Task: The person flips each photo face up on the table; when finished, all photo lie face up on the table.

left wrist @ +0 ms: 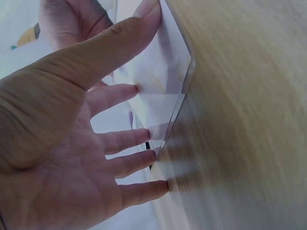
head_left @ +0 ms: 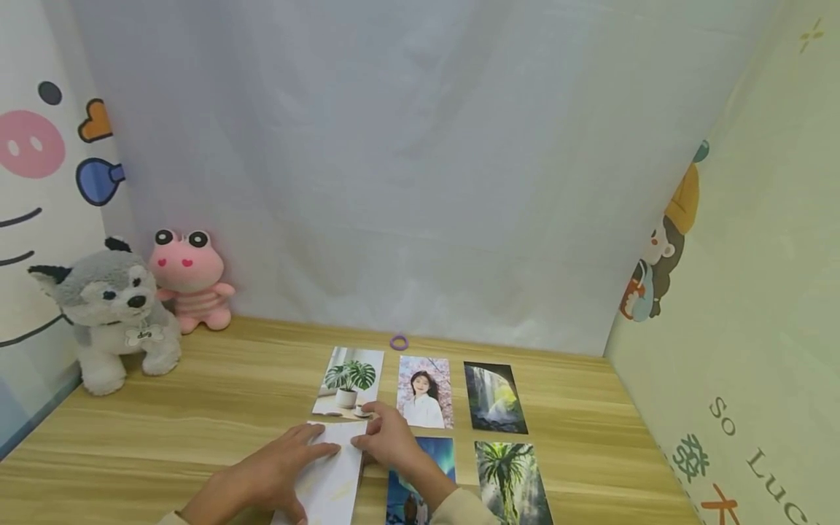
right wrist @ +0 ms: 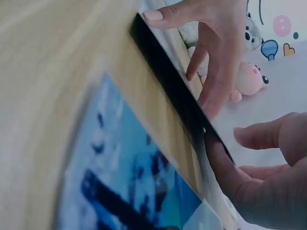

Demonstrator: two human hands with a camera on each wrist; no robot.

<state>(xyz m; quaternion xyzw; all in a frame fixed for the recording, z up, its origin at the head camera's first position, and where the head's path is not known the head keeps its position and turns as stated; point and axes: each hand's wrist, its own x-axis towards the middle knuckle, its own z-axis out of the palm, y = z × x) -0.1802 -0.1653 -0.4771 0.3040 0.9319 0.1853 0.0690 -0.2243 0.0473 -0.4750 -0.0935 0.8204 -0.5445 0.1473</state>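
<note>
A white-faced card with faint gold marks lies at the table's near side. My left hand rests on it with spread, mostly straight fingers; its thumb touches the near edge. My right hand pinches the card's right edge by the far corner. In the right wrist view that edge is raised and shows a dark underside. Just beyond lies a potted-plant photo. Partly beneath my right forearm is a blue aurora photo.
A portrait photo, a waterfall photo and a green plant photo lie to the right. A purple ring sits by the back curtain. A plush dog and a pink plush frog stand back left.
</note>
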